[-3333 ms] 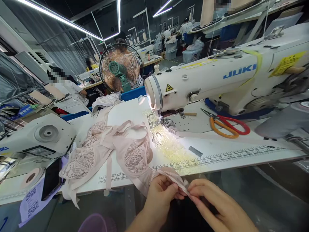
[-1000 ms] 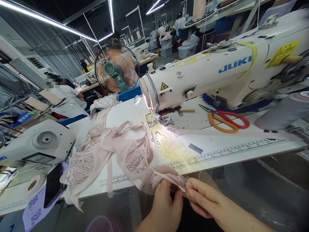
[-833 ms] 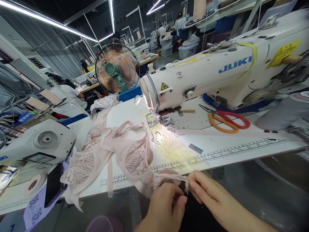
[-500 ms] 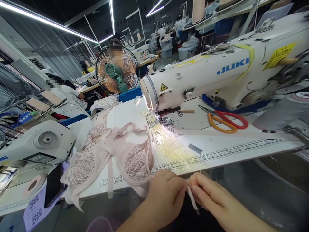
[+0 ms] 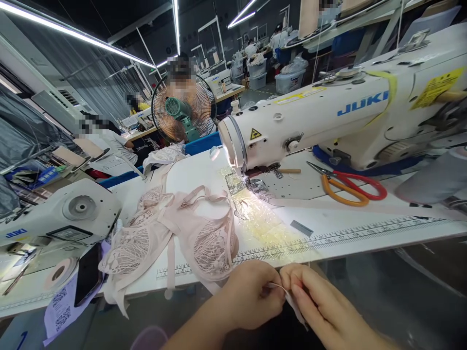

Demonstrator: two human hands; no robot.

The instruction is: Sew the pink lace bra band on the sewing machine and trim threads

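- A white sewing machine (image 5: 54, 209) shows blue "JUKI" lettering at the far left.
- Lower down, a tape roll (image 5: 69, 267) lies beside a dark phone (image 5: 88, 274); a purple sheet (image 5: 76, 313) under the phone carries two printed QR-style squares and hangs over the table's (image 5: 186, 170) front edge.
- A pink lace bra (image 5: 213, 243) lies towards the left of the table, its lower parts drooping over the front edge.
- In the background, another machine (image 5: 221, 82) also reads "JUKI".
- Left hand (image 5: 255, 291): fingers curled narrow, pinching a pale fabric strip (image 5: 297, 311) just off the front edge; its join to the bra is hidden.
- Right hand (image 5: 317, 301): fingers pinched on the same strip, close against the left.
- The large sewing machine (image 5: 302, 121) reads "JUKI" in blue, with a yellow warning triangle (image 5: 256, 133) near its head and a yellow label (image 5: 438, 87) whose text is unreadable.
- A ruler scale (image 5: 350, 231) runs along the front edge, numerals too small to read.
- Orange-and-red-handled scissors (image 5: 345, 189) lie below the machine's arm.
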